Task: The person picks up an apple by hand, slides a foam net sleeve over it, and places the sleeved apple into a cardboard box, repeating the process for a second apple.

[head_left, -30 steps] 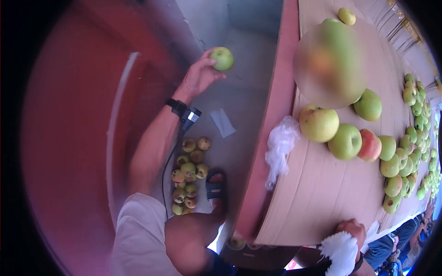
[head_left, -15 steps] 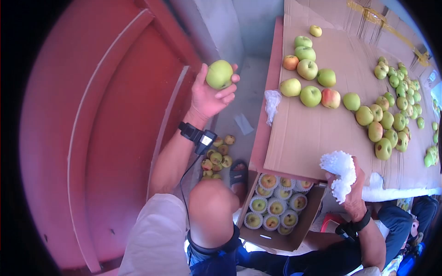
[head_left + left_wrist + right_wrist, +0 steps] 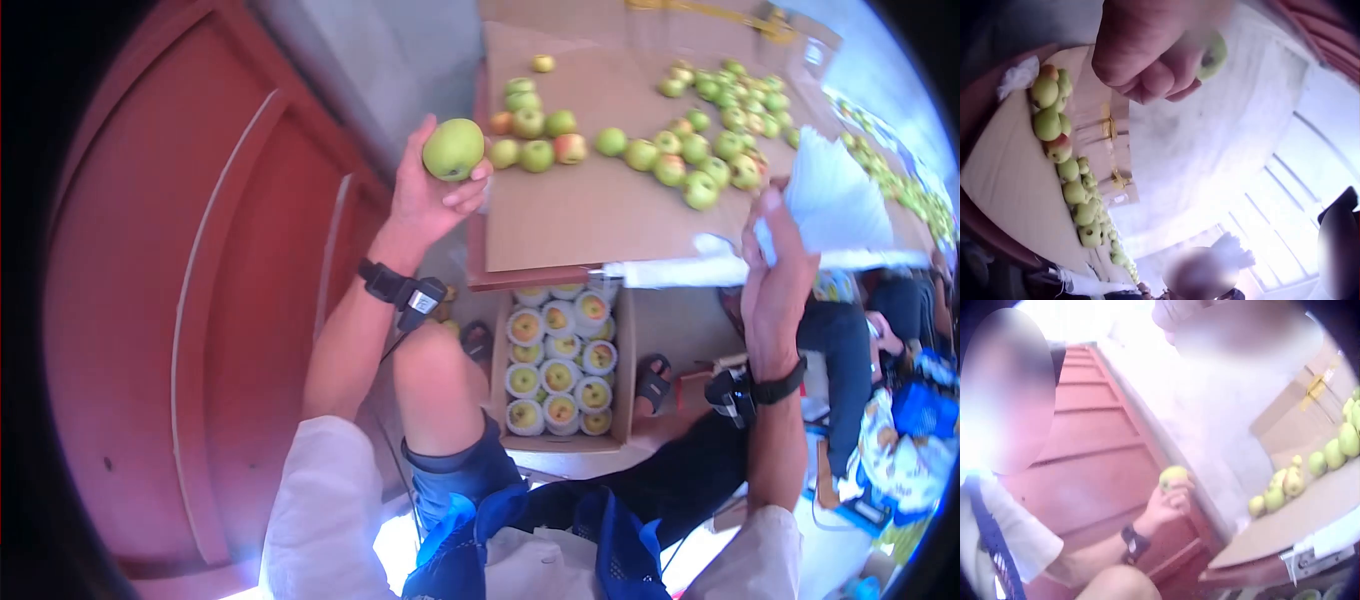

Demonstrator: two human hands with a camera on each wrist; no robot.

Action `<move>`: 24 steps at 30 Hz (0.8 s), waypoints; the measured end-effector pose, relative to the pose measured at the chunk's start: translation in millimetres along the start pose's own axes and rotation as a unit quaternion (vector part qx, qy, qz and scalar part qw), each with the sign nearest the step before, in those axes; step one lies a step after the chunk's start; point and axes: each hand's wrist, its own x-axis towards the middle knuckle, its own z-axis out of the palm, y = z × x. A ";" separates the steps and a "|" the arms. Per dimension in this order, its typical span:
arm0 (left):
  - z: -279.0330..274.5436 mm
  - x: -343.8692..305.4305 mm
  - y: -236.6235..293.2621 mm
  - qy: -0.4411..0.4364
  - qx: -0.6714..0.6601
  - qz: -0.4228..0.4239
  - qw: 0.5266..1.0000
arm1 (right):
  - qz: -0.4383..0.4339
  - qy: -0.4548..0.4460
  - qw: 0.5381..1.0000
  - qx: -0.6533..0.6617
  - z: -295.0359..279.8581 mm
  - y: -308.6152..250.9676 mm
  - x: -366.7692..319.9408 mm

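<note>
My left hand point(image 3: 425, 205) holds a green apple point(image 3: 453, 150) up to the left of the table, fingers and thumb curled around its lower side. The same apple point(image 3: 1213, 57) shows partly behind the fingers in the left wrist view. Over the table's near right edge, my right hand point(image 3: 778, 265) grips a white foam net sleeve point(image 3: 838, 200), which fans out above the fingers. Nearest to the left hand on the cardboard-covered table point(image 3: 580, 220) sits a cluster of green and reddish apples point(image 3: 536, 155).
A carton point(image 3: 625, 400) of apples in white foam nets stands below the table's near edge. More loose apples point(image 3: 700, 190) spread over the table's right half. A red panelled door point(image 3: 130, 300) rises at the left. Another person's leg point(image 3: 838, 370) is at the right.
The head view has swung right, bringing the carton fully into sight. My left hand keeps the apple raised, while my right hand has risen with the foam net, now spread out.
</note>
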 end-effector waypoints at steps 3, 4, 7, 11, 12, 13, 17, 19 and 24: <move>37.9 27.0 -16.5 0.070 0.159 -0.028 0.984 | 0.009 0.019 0.989 0.146 -21.3 -19.5 14.0; 39.0 39.6 -29.9 0.062 0.159 -0.038 0.985 | 0.005 0.030 0.989 0.143 -27.3 -21.3 12.6; 35.2 79.5 -77.5 0.091 0.345 -0.042 0.933 | 0.037 0.138 0.973 0.179 -44.7 -2.7 10.3; 26.2 127.5 -133.2 0.117 0.479 -0.062 0.868 | 0.106 0.183 0.956 0.204 -69.9 20.6 5.5; 27.4 138.6 -146.3 0.110 0.479 -0.067 0.868 | 0.109 0.186 0.952 0.217 -70.2 17.1 7.1; 30.0 148.1 -160.9 0.074 0.537 -0.032 0.840 | 0.114 0.189 0.948 0.230 -71.0 14.9 8.3; 78.2 175.9 -196.7 -0.005 0.616 0.037 0.787 | 0.047 0.189 0.962 0.191 -77.9 10.7 11.5; 86.6 195.2 -213.4 -0.049 0.672 0.132 0.727 | 0.048 0.202 0.959 0.192 -80.0 7.8 10.0; 112.1 234.0 -239.1 -0.085 0.770 0.133 0.618 | 0.053 0.226 0.954 0.187 -93.3 0.1 7.2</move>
